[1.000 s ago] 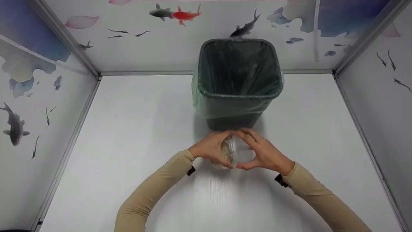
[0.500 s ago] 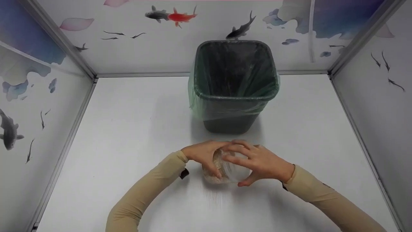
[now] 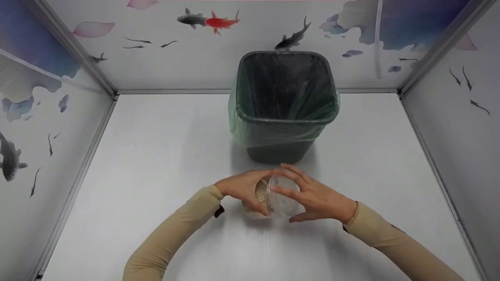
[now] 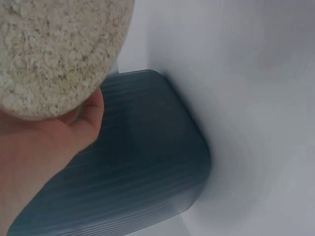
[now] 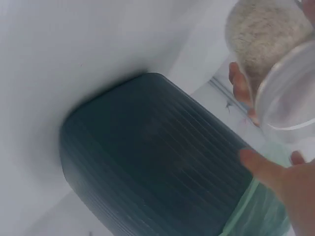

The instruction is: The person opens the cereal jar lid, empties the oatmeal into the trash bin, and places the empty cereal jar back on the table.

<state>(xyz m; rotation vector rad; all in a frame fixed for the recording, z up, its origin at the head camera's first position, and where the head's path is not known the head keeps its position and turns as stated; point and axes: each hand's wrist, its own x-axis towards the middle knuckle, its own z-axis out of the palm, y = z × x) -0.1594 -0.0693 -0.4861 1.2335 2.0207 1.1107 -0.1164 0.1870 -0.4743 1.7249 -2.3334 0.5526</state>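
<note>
A clear round jar (image 3: pixel 262 197) of pale flakes that look like oats lies tipped on its side between my hands, just in front of the bin. My left hand (image 3: pixel 243 188) grips the jar's body, fingers round the far side and thumb on the near side. In the left wrist view, flakes fill the jar's flat base (image 4: pixel 54 54). The clear lid end (image 5: pixel 290 93) faces right. Around that end my right hand (image 3: pixel 322 200) has its fingers spread; in the right wrist view a fingertip (image 5: pixel 251 160) stands apart from it. Contact by the other right fingers is unclear.
Just beyond the hands stands a dark bin (image 3: pixel 277 152) with a green liner (image 3: pixel 269 134) folded over its rim. White panels with painted fish enclose the table (image 3: pixel 156 156) at the back and sides.
Both hands and the jar have come nearer to me, away from the bin. The right hand's fingers have shifted and spread around the lid end. The bin has stayed put.
</note>
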